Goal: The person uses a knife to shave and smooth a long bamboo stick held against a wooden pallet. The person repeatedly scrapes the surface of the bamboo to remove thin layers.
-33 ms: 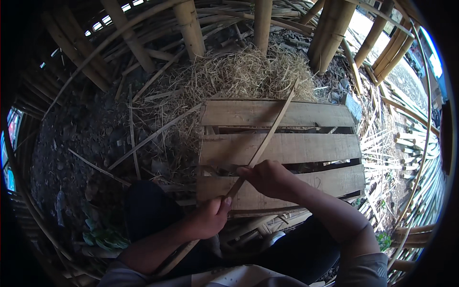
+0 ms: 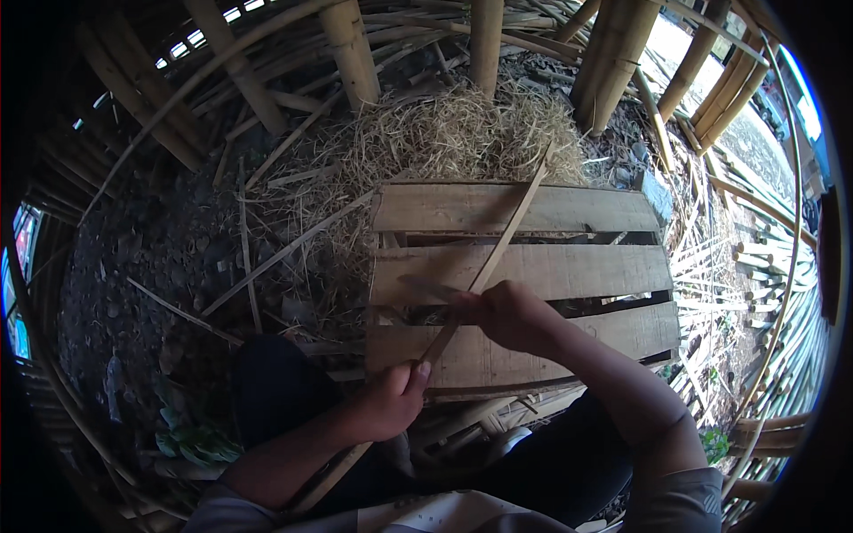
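Observation:
A long, narrow bamboo strip (image 2: 508,233) runs slantwise over a low slatted wooden table (image 2: 569,271). Its far end reaches past the table's back edge, and its near end passes under my left forearm toward my lap. My left hand (image 2: 391,404) is closed round the strip at the table's front left corner, thumb along the top. Farther up, my right hand (image 2: 511,315) grips a knife (image 2: 431,289) whose blade points left across the strip. The knife's handle is hidden in my fingers. Whether the blade's edge touches the strip I cannot tell.
A heap of pale shavings (image 2: 462,133) lies behind the table. Upright bamboo posts (image 2: 351,53) stand beyond it. Loose thin strips (image 2: 293,253) lie on the dark ground at left. Many bamboo poles (image 2: 782,311) are stacked at right. My knees flank the table's front.
My right hand has shifted slightly up and right along the strip, and the knife blade now shows more clearly, tilted upward to the left. The left hand stays nearly in place.

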A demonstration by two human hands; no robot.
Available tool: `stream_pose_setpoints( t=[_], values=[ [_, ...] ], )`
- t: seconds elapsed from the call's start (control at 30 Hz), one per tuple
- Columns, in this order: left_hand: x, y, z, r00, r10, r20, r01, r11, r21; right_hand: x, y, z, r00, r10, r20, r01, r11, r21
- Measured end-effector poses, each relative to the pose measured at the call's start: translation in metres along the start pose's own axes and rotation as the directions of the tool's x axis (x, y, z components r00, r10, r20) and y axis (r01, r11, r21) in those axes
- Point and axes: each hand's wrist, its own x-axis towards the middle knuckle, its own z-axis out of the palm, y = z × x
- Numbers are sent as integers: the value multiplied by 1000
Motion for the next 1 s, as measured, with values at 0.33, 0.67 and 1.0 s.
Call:
stream_pose_setpoints(
  t=[0.33, 0.67, 1.0],
  values=[
    [-2, 7, -5, 994, -109, 29, 111, 990, -83, 35, 14, -50, 761, 481, 435, -566, 820, 86],
    [2, -1, -5, 997, -66, 34, 67, 996, -58, 35, 9, -68, 701, 498, 511, -643, 751, 151],
    [6, -1, -8, 993, -109, 34, 111, 993, -49, 47, 39, -58, 708, 571, 416, -689, 689, 226]
  ],
)
